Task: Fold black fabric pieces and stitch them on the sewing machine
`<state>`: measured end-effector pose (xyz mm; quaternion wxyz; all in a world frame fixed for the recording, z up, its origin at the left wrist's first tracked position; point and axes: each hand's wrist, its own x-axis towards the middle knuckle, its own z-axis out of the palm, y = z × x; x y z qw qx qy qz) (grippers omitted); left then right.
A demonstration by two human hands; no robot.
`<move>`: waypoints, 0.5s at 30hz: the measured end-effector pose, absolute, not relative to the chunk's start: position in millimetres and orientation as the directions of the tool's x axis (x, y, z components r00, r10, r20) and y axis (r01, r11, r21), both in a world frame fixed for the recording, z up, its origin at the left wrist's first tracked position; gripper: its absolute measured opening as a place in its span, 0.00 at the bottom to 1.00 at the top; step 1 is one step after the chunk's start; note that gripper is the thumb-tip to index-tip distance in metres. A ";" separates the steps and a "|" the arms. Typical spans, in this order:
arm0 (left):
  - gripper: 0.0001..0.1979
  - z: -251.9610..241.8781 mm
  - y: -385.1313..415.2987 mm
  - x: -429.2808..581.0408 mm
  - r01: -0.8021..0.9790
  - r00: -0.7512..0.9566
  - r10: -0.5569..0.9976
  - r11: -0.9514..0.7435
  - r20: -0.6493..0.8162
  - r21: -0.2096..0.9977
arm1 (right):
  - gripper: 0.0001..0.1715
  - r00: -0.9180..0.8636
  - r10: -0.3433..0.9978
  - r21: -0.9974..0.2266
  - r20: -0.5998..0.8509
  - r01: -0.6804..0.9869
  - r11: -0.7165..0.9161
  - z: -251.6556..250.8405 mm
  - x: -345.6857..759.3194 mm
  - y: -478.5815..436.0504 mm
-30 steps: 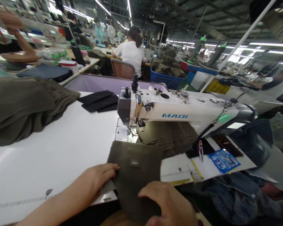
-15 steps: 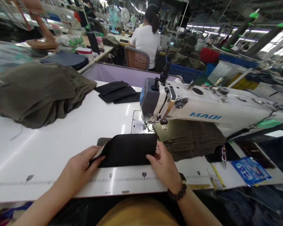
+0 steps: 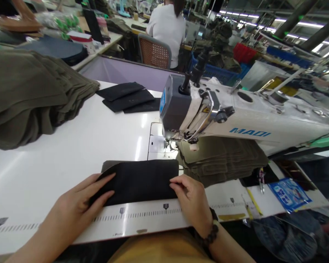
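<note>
A black fabric piece lies over an olive piece, whose edge shows at the far left corner, just in front of the sewing machine. My left hand holds the black piece's left end, thumb and fingers on top of it. At the right edge, my right hand pinches the same fabric between thumb and fingertips. The needle area, lit by a lamp, is beyond the fabric and apart from it.
Olive fabric pieces are heaped at left, more under the machine arm. Black pieces lie behind. A blue packet and small snips rest at right. A person in white sits ahead.
The view has shifted closer to the table. The black fabric now lies flatter, its left end lowered from its raised curl. Both hands still hold its ends.
</note>
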<state>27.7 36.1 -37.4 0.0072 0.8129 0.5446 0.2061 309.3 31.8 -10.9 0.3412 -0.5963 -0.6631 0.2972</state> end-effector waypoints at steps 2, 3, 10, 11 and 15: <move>0.23 -41.2 33.9 24.1 0.901 0.299 0.911 -0.367 0.284 0.230 | 0.10 -0.071 0.995 -0.786 0.076 0.610 0.104 -11.7 310.9 33.7; 0.23 -43.7 32.8 22.3 0.906 0.284 0.920 -0.349 0.268 0.239 | 0.13 -0.084 0.994 -0.775 0.064 0.623 0.102 -11.5 311.4 34.4; 0.20 -60.0 28.0 15.6 0.919 0.212 0.947 -0.277 0.242 0.281 | 0.04 -0.087 0.995 -0.795 0.043 0.601 0.087 -7.2 307.0 36.0; 0.20 -61.4 28.3 14.9 0.918 0.215 0.946 -0.281 0.243 0.281 | 0.04 -0.076 0.996 -0.795 0.053 0.600 0.088 -7.4 306.6 36.4; 0.20 -68.0 31.3 10.8 0.908 0.214 0.949 -0.281 0.231 0.312 | 0.06 -0.039 0.999 -0.783 0.035 0.620 0.051 -9.4 307.4 39.1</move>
